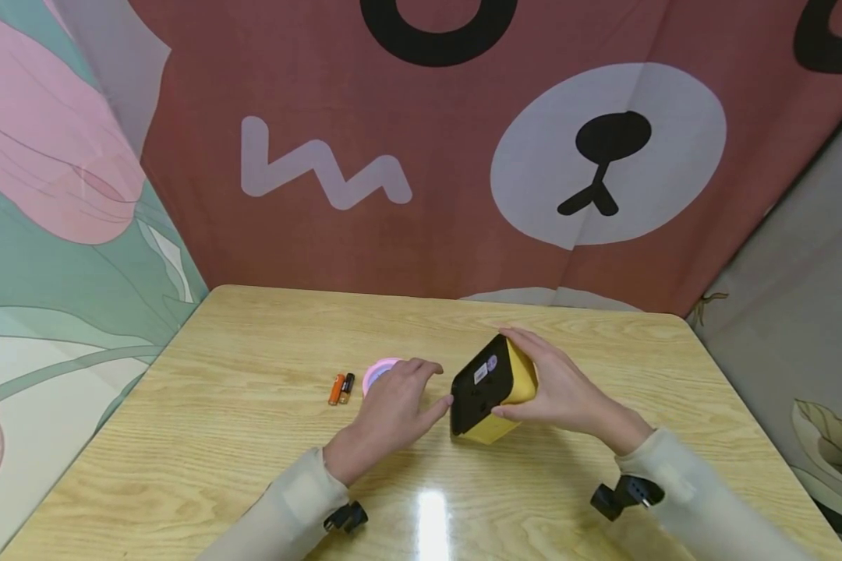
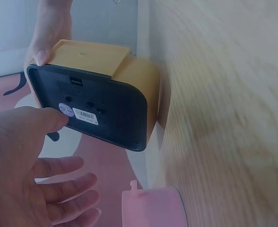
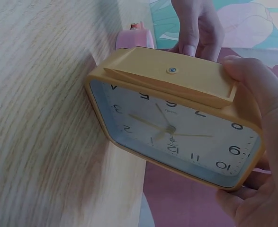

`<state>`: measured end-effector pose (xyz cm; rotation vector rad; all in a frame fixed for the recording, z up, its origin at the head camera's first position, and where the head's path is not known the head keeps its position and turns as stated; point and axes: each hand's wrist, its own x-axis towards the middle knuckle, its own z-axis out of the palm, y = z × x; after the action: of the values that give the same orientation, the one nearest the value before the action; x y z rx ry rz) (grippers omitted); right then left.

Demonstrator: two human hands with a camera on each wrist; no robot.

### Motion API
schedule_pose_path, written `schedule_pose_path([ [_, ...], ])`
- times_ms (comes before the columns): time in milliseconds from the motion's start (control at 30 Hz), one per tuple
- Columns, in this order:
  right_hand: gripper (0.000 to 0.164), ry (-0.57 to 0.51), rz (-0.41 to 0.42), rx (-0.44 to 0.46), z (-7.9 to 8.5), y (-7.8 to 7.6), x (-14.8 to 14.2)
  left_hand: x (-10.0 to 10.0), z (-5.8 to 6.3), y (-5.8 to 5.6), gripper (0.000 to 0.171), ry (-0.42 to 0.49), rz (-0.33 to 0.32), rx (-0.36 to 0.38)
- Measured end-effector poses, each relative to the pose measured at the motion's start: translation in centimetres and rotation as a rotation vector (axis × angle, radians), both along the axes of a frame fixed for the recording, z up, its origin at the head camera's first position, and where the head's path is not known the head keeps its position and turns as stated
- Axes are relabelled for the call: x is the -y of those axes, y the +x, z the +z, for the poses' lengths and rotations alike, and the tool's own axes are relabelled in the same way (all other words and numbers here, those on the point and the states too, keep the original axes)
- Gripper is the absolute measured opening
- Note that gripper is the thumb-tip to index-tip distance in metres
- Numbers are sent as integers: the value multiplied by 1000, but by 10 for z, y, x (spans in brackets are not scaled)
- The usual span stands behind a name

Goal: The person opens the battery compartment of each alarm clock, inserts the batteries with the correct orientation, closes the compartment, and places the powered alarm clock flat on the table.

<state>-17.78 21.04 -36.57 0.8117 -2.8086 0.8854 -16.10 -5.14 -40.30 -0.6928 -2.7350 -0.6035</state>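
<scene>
A yellow alarm clock (image 3: 172, 125) with a white numbered dial is gripped by my right hand (image 1: 561, 389), thumb on one side and fingers on the other. It is tilted, one edge low near the table. In the left wrist view its black back (image 2: 89, 106) faces my left hand (image 2: 20, 161), showing a barcode label, a round sticker and small knobs. That left hand (image 1: 400, 405) has its fingers spread loosely, the thumb tip right at the back panel. Partly behind it lies a pink round object (image 1: 369, 375).
Two small batteries, one orange (image 1: 336, 389) and one black and copper (image 1: 348, 387), lie side by side left of the pink object. The wooden table (image 1: 267, 335) ends at a hanging cloth (image 1: 421, 249) with a bear design.
</scene>
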Motion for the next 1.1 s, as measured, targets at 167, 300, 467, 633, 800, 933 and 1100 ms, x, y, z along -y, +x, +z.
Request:
schedule_pose_path([
  [167,109,-30,-10,-2,-4,1,-1,1,0,-1,44,6,-5,-13],
  [300,109,-52,-14,-2,-8,1,-1,2,-1,-1,43,3,-4,-17],
  [467,110,-86,-18,-6,-13,1,-2,3,-1,0,44,1,-9,-2],
  [633,111,-122,-15,-1,-18,1,-4,3,-2,-1,43,-27,-8,-27],
  [800,111,-142,-7,7,-21,1,-6,3,-3,-3,43,-46,-18,-51],
  [933,111,-151,-3,24,-22,0,-7,3,-2,-3,42,-51,-24,-46],
  [1100,112,-154,1,46,-24,0,-10,4,0,-3,42,-64,-21,-36],
])
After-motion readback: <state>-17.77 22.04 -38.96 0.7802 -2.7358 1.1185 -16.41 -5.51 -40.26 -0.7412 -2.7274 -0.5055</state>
